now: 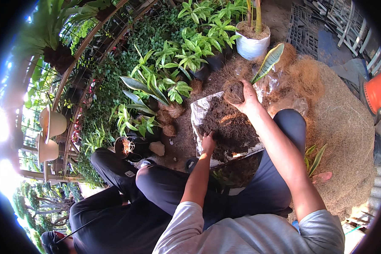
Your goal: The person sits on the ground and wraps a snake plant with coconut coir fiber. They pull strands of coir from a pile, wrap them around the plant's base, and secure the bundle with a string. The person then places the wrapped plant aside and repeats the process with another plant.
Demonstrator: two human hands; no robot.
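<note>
My right hand (248, 97) is closed round a coir-wrapped root ball (233, 91), raised above the soil. From the ball a snake plant leaf (268, 63), green with pale yellow edges, slants up and to the right. Below it, dark, fibrous soil (228, 127) lies heaped on an opened white sack (201, 112). My left hand (208, 143) reaches into the left side of this heap, its fingers curled and partly hidden in the soil. More coir-wrapped balls (169, 122) sit on the ground to the left, near another snake plant (146, 89).
Loose brown coir (307, 74) is piled at the right, beside a woven mat (347, 144). A white grow bag (252, 44) stands behind. Leafy plants (194, 55) line the far left. Another person's dark-trousered leg (114, 169) is close on my left, near a black pot (139, 148) and a stone (157, 148).
</note>
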